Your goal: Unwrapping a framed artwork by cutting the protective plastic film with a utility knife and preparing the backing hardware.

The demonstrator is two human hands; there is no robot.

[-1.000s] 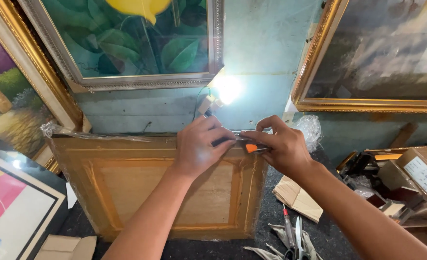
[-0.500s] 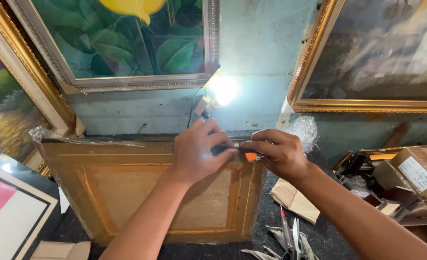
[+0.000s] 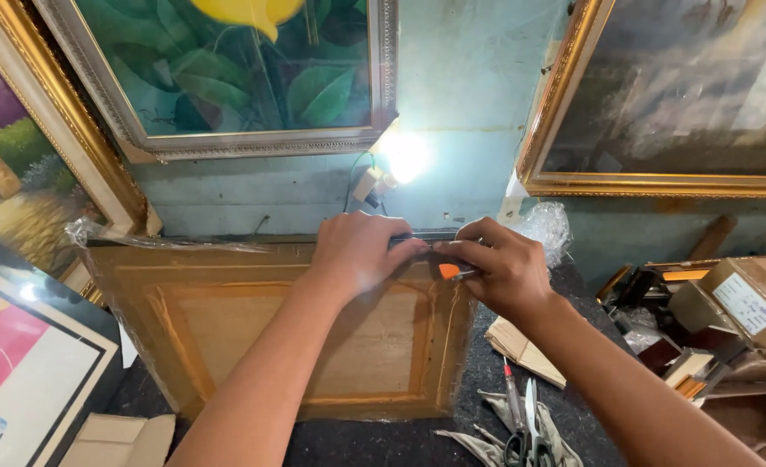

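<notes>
Plastic-wrapped golden-brown wooden frame [image 3: 253, 337], upright

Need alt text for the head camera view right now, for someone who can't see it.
Two bare hands meet at the top edge of a plastic-wrapped golden picture frame standing on a dark workbench: the left hand presses on the edge while the right hand grips a small orange-tipped tool. Framed paintings lean on the wall behind, a bare bulb glows, and scissors lie nearby.
</notes>
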